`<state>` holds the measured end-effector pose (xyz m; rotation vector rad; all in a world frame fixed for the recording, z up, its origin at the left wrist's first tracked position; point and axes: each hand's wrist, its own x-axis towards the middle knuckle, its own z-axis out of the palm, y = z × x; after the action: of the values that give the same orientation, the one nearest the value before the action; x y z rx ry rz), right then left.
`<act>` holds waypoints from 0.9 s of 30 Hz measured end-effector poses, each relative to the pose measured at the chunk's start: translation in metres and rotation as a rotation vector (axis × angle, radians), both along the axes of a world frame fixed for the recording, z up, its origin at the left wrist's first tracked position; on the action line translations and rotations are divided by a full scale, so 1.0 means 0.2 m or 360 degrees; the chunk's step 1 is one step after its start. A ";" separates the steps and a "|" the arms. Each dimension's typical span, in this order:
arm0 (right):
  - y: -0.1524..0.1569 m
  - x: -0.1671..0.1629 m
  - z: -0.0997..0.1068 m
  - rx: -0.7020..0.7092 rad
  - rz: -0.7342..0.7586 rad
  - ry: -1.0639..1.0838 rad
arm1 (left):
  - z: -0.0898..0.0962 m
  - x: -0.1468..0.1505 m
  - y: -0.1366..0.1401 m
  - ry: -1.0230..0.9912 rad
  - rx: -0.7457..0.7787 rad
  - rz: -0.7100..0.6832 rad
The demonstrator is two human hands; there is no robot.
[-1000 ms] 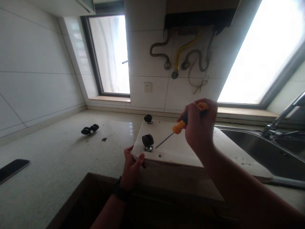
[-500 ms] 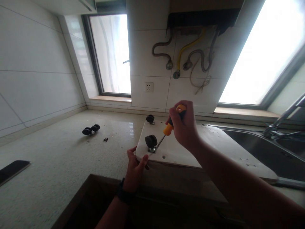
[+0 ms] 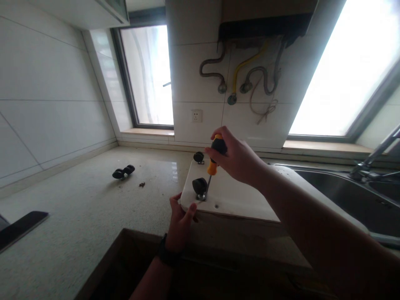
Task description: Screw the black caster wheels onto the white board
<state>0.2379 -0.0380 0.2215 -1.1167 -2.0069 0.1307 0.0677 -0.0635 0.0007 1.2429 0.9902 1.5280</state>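
My right hand (image 3: 229, 151) is wrapped round the yellow and black handle of a screwdriver (image 3: 212, 168). Its shaft points down, with the tip at the metal base plate of a black caster wheel (image 3: 199, 186). That caster stands on the near left corner of a white board (image 3: 240, 196), and a second caster (image 3: 198, 156) is on the far left corner. My left hand (image 3: 181, 214) grips the board's near left corner, thumb on top and fingers at the edge. Whether the tip sits in a screw head is too small to tell.
Two loose black casters (image 3: 123, 171) lie on the speckled countertop (image 3: 93, 208), near small dark screws (image 3: 142, 184). A dark flat object (image 3: 23, 229) is at far left. The board reaches to the steel sink (image 3: 331, 189) and faucet (image 3: 362, 168). Hoses (image 3: 212, 68) hang on the wall behind.
My right hand has moved left and the screwdriver now stands more upright, its tip still at the near caster's base. My left hand keeps its hold on the board. The view has shifted slightly.
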 end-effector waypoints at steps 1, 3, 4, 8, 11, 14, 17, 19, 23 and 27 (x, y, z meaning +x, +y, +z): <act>0.01 0.00 0.00 -0.0054 0.0072 0.0043 | 0.00 0.00 0.00 0.0005 -0.0002 0.0007; 0.03 0.01 0.00 -0.0251 0.0357 0.0274 | 0.00 -0.01 0.00 0.0081 0.0013 0.0054; 0.04 0.02 0.00 -0.0378 0.0517 0.0420 | 0.00 -0.02 0.00 0.0169 0.0043 0.0122; 0.07 0.05 0.00 -0.0672 0.0728 0.0702 | 0.09 -0.08 0.00 0.0652 0.0295 0.0563; 0.07 0.06 0.00 -0.0597 0.0674 0.0645 | 0.26 -0.11 0.00 0.0850 0.0597 0.0419; 0.07 0.06 0.00 -0.0474 0.0641 0.0525 | 0.46 -0.07 0.02 0.0923 0.0700 -0.0006; 0.06 0.05 0.01 -0.0401 0.0583 0.0430 | 0.60 0.02 0.06 0.0695 0.0577 -0.0281; 0.04 0.05 0.02 -0.0381 0.0522 0.0393 | 0.66 0.08 0.08 0.0627 0.0492 -0.0404; 0.01 0.05 0.03 -0.0411 0.0453 0.0373 | 0.72 0.17 0.10 0.0664 0.0382 -0.0471; 0.00 0.07 0.04 -0.0395 0.0452 0.0409 | 0.74 0.20 0.13 0.0686 0.0465 -0.0407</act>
<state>0.2509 -0.0383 0.2291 -0.9032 -1.9388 0.6523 0.1081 -0.0380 0.1485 1.8854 0.8472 1.2584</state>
